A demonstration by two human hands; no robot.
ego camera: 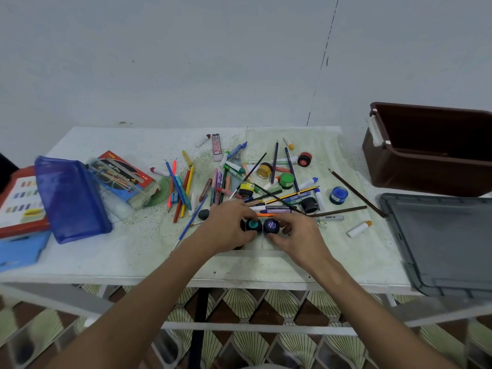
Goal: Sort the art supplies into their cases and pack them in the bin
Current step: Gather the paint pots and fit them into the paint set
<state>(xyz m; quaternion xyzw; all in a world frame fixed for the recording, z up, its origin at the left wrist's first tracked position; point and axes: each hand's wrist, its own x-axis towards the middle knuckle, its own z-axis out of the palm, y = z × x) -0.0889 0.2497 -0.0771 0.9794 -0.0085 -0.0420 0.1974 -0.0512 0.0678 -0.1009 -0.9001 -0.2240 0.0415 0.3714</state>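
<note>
Gripping a teal-lidded paint pot (253, 225), the left hand (229, 227) curls its fingers round it at the table's (133, 257) near middle. Touching it at 3 o'clock, a dark blue-lidded pot (271, 226) sits pinched by the right hand (298, 234). Loose pencils, markers and more pots scatter at 12 o'clock. A blue mesh case (70, 198) lies at 9 o'clock; the brown bin (426, 166) stands at 2 o'clock, its grey lid (439, 243) at 3 o'clock.
</note>
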